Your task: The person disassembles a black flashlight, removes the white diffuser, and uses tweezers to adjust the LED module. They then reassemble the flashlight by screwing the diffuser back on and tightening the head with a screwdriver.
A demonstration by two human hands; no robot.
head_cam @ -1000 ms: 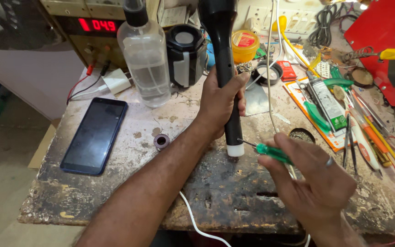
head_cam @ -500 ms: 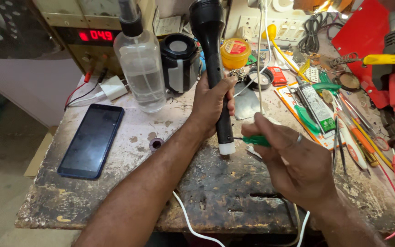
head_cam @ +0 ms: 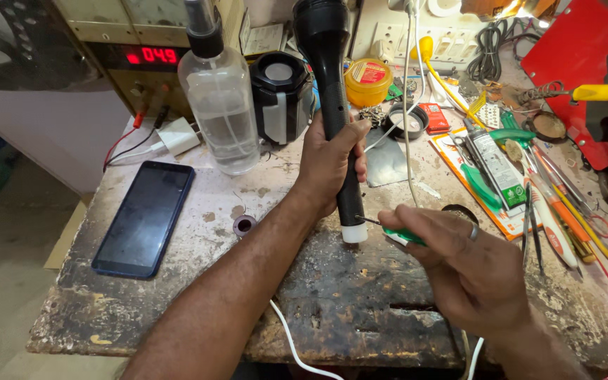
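A round yellow tin (head_cam: 368, 79) sat behind the upright black torch (head_cam: 332, 105); left hand (head_cam: 328, 165) clasped it, right hand (head_cam: 469, 271) pinched a green screwdriver (head_cam: 401, 236).

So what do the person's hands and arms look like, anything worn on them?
Both forearms are bare, with no sleeves, gloves or watch in view. The right hand wears a plain silver-coloured ring on one of its fingers. The left hand shows no ring or other wear.

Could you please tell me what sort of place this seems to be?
Probably an electronics repair bench: a worn workbench crowded with hand tools, a bench power supply with a red digital readout, and a solder-wire coil.
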